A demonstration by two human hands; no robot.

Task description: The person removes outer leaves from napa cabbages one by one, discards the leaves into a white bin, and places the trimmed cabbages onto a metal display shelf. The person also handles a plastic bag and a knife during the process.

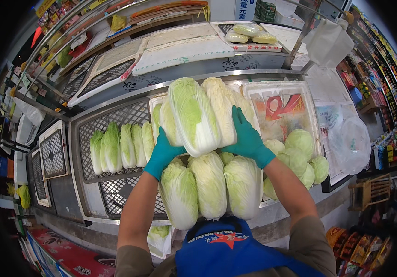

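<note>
A teal glove covers my left hand, which grips the left side of a pale napa cabbage. My right hand, gloved alike, is pressed to the right side of a yellowish napa cabbage, thumb at its base. Between these two lies a large green-and-white napa cabbage, on top of the pile. Nearer to me a front row holds a left napa cabbage, a middle one and a right one. Parts of the cabbages behind are hidden.
Several slim leafy heads stand on a black grid tray at left. Round cabbages sit at right, by a foam box lid. Wrapped produce lies on the upper shelf. A plastic bag lies at far right.
</note>
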